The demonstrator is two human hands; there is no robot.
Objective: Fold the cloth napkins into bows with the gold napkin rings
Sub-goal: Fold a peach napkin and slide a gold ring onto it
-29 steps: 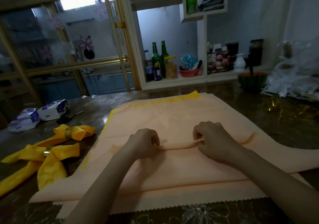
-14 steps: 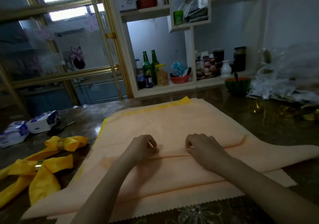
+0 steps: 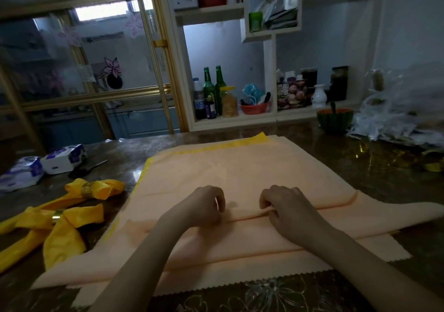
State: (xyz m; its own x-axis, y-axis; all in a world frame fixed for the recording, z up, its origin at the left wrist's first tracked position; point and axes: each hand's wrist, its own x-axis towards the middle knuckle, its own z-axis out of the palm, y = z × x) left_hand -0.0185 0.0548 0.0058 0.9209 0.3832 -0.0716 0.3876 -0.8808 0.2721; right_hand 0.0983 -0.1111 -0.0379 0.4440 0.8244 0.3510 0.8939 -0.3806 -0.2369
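Fingers of your left hand [image 3: 206,207] and right hand [image 3: 287,207] pinch a fold of the peach napkin [image 3: 240,167]; white characters on the shelf box [image 3: 289,95] are unreadable.

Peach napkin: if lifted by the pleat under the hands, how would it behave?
Probably floppy: the napkin wrinkles into a soft ridge where the left hand and right hand pinch it. Likely light: its thin layers lie flat. Pushed, it may bunch rather than slide whole across the glossy table.
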